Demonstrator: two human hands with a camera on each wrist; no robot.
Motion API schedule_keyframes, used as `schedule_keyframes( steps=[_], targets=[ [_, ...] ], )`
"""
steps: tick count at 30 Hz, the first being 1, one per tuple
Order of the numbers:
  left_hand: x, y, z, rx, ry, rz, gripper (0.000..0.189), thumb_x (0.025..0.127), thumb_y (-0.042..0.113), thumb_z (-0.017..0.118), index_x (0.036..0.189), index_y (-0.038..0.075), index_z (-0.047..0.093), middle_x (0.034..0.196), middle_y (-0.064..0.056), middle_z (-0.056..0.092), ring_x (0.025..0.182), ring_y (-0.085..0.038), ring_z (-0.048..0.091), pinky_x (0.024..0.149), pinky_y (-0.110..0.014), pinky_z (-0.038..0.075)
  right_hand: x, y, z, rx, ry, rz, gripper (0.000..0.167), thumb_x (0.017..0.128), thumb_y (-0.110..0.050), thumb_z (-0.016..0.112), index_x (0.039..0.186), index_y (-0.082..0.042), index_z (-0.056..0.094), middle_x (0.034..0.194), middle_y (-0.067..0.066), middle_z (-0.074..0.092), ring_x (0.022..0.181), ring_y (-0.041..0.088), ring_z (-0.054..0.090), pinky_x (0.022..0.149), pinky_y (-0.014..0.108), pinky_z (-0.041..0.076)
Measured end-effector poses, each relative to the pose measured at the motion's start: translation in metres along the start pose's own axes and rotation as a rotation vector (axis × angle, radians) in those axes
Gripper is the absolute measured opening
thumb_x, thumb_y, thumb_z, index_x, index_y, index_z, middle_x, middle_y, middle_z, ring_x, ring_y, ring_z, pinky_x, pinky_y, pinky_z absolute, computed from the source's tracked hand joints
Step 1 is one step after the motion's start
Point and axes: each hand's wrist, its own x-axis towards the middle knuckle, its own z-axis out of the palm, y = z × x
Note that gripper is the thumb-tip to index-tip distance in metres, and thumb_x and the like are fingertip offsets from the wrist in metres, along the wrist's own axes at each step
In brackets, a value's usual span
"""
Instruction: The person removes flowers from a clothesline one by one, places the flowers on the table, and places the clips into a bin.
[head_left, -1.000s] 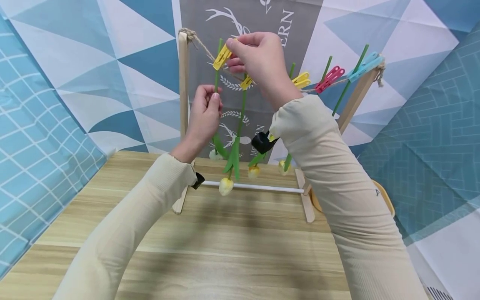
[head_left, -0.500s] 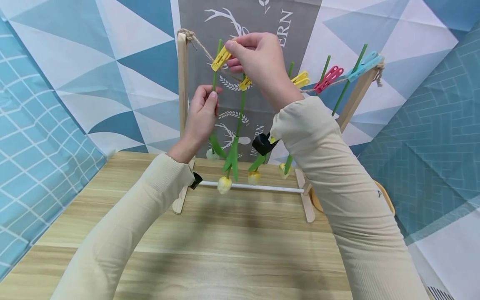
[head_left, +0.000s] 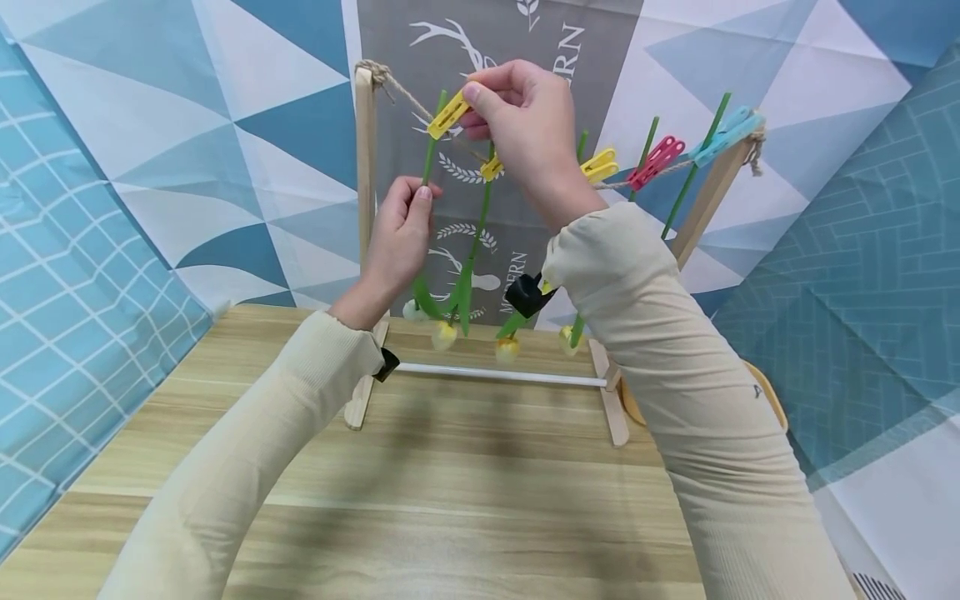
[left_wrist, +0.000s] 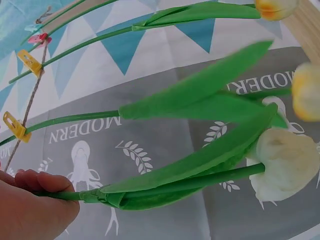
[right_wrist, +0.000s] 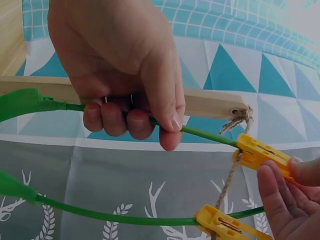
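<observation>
My left hand [head_left: 400, 237] grips the green stem of an upside-down white tulip [left_wrist: 287, 160], whose bloom points down towards the table. Above it, my right hand [head_left: 525, 125] pinches the handle end of a yellow clothespin [head_left: 448, 115] between thumb and fingers. The clothespin's front end is at the tulip stem and the twine [right_wrist: 230, 180], near the left post. In the right wrist view the stem runs from the left hand's fingers straight into the clothespin. Right beside it, a second yellow clothespin [right_wrist: 220, 220] holds another tulip on the twine.
The twine spans a wooden frame with a left post [head_left: 367, 158] and right post [head_left: 708, 204]. Further right hang tulips under yellow, red [head_left: 657, 162] and blue [head_left: 727, 135] clothespins. A white rod [head_left: 502, 374] joins the feet on the wooden table [head_left: 450, 500]. Patterned cloth stands behind.
Both hands keep their grips. The left hand has shifted slightly down and left along with its tulip, and the neighbouring tulip's bloom has swung up and back. The pinched clothespin has tilted slightly.
</observation>
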Motion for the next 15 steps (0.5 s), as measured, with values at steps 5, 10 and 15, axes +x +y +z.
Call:
schedule_keyframes(
  steps=[5,10,15],
  targets=[
    [-0.004,-0.004,-0.006,0.031,0.013,0.0,0.022,0.101,0.011,0.034,0.106,-0.004,0.05,0.07,0.001,0.036,0.06,-0.009,0.033,0.057,-0.022,0.029,0.0,0.001,-0.001,0.068,0.03,-0.063,0.016,0.088,-0.012,0.062,0.103,-0.004,0.064,0.09,0.005,0.066,0.079,0.014,0.064,0.078,0.021,0.052],
    [-0.008,-0.004,-0.012,0.071,0.0,-0.003,0.023,0.101,0.011,0.033,0.106,-0.004,0.05,0.071,0.0,0.037,0.061,-0.009,0.034,0.057,-0.022,0.029,0.001,0.0,-0.002,0.169,0.055,-0.101,0.016,0.089,-0.008,0.061,0.102,0.0,0.063,0.085,0.005,0.064,0.077,0.016,0.064,0.078,0.022,0.053],
    [-0.013,-0.004,-0.016,0.142,-0.026,-0.024,0.026,0.101,0.014,0.033,0.108,-0.005,0.05,0.076,0.0,0.038,0.067,-0.011,0.035,0.062,-0.023,0.03,0.0,0.002,-0.008,0.23,0.063,-0.064,0.017,0.09,-0.009,0.06,0.104,0.0,0.061,0.087,0.005,0.064,0.078,0.017,0.064,0.079,0.022,0.053]
  ],
)
